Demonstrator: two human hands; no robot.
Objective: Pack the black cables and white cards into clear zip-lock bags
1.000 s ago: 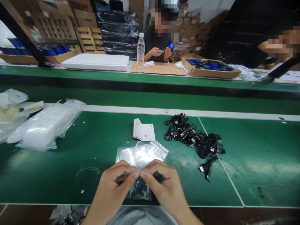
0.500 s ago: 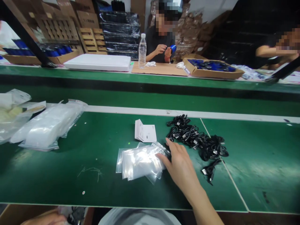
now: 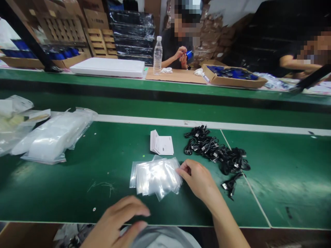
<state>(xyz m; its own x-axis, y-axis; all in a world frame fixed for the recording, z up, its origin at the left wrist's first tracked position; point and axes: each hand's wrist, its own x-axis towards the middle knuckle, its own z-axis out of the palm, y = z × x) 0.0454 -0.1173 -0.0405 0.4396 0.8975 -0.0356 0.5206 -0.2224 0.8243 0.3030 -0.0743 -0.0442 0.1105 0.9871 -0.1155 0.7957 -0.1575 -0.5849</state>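
Clear plastic zip bags point(image 3: 157, 175) lie in a loose, overlapping pile on the green table. At the pile's right edge, my right hand point(image 3: 198, 175) pinches a bag between thumb and fingertips. My left hand point(image 3: 122, 220) hovers over the table's front edge, thumb and fingers apart, holding nothing. Just behind the bags is a small stack of folded white leaflets point(image 3: 162, 144), its left part standing up. To the right of the leaflets spreads a heap of black USB cables point(image 3: 214, 150), with one bundled cable point(image 3: 231, 186) lying apart in front.
Large bags of white plastic bags point(image 3: 57, 134) lie at the left. Below the front edge is an open box point(image 3: 72, 234) with small packed items. Across the raised green ledge point(image 3: 160, 84) stand a water bottle point(image 3: 157, 57), a carton of blue items point(image 3: 232, 75) and a co-worker point(image 3: 178, 51).
My left hand has come up from the box below the table toward the bags. My right hand has closed its fingers on the pile's right edge.
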